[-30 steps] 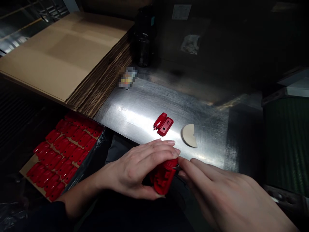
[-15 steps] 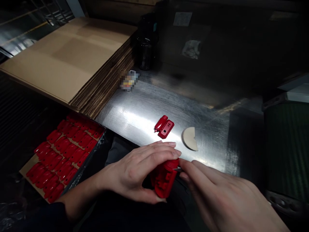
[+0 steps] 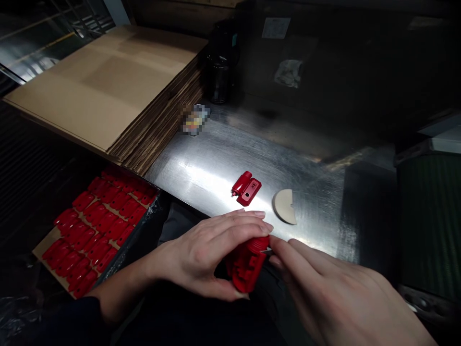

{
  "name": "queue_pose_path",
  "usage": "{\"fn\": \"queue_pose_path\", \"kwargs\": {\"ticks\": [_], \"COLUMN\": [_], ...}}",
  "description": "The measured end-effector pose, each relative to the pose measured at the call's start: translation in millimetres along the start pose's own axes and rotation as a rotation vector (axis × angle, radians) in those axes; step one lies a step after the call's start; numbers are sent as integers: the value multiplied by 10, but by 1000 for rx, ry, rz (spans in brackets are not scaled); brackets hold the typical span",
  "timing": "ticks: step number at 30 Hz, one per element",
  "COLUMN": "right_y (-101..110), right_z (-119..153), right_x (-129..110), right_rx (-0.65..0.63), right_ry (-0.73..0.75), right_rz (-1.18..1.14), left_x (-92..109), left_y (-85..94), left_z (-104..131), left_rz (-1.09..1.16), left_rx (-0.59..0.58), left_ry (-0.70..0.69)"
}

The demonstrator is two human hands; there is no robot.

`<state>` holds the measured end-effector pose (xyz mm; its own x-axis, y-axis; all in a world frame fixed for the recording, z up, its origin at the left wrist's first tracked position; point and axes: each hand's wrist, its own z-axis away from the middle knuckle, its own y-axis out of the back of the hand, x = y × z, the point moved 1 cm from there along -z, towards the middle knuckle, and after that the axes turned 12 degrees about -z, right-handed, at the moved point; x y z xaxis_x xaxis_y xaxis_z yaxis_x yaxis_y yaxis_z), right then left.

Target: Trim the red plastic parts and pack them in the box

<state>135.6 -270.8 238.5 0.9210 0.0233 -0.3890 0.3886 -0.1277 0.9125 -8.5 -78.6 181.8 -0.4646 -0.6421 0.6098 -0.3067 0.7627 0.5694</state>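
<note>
A hollow red plastic housing (image 3: 248, 269) with ribs inside and a ringed round end is gripped between the thumb and fingers of my left hand (image 3: 205, 252), its open side towards me. My right hand (image 3: 334, 288) pinches a small pointed metal blade (image 3: 267, 250), whose tip meets the edge of the housing just below the rings. The blade's handle is hidden in my fingers. Beyond my hands, two joined or touching red plastic parts (image 3: 246, 188) lie on the metal table (image 3: 216, 154). A beige half-round pad (image 3: 284, 206) rests to their right.
On the left a box holds rows of red plastic parts (image 3: 95, 221) on cardboard. Above it stands a tall stack of flat cardboard (image 3: 108, 86). A dark cylindrical container (image 3: 218, 79) is at the table's back. A green ribbed surface (image 3: 428, 221) lies at the right.
The whole view has shifted slightly, with the scene a little further right. Both hands keep their hold, and the blade stays at the housing's edge.
</note>
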Motion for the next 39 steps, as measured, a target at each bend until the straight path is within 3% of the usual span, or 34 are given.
{"fn": "queue_pose_path", "kwargs": {"ticks": [4, 8, 12, 18, 21, 29, 39], "right_y": [31, 37, -77, -375, -419, -357, -384], "right_z": [-13, 19, 88, 173, 173, 65, 37], "right_x": [12, 71, 104, 166, 189, 151, 228], "right_rx": [-16, -76, 79, 437, 504, 372, 313], "right_ry": [-47, -159, -322, -606, -569, -351, -260], "right_rz": [-112, -412, -630, -643, -595, -617, -574], "left_x": [5, -12, -33, -40, -62, -110, -162], "left_y": [1, -7, -15, -47, -86, -157, -142], "left_z": [5, 47, 90, 68, 45, 91, 83], "left_rz": [-9, -64, -116, -111, -82, -61, 7], "left_rx": [-17, -68, -96, -56, -29, -69, -96], "left_ry": [2, 14, 56, 84, 81, 66, 107]}}
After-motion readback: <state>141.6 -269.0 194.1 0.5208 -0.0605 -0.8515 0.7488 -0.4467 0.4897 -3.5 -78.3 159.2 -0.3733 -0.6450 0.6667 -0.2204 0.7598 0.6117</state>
